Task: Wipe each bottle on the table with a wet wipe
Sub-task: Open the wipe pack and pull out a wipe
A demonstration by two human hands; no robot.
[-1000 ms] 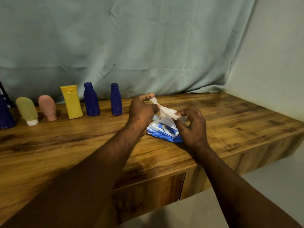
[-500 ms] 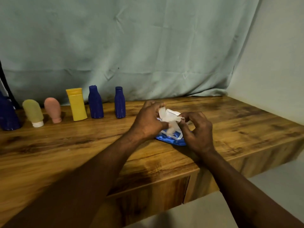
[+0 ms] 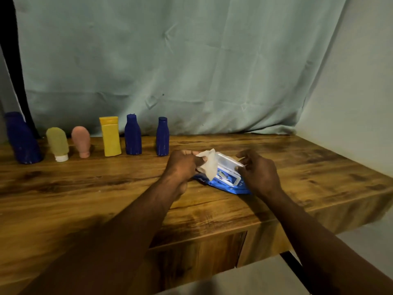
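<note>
On the table (image 3: 63, 188), left hand (image 3: 180, 165) pinching wipe (image 3: 209, 165), pack (image 3: 229, 187) print illegible

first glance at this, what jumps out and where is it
Two hands meet mid-table over a blue wipe pack: the left hand holds a white wet wipe, the right hand grips the pack's open lid. Behind them to the left, six bottles stand in a row along the back edge of the wooden table, the yellow bottle brightest.
</note>
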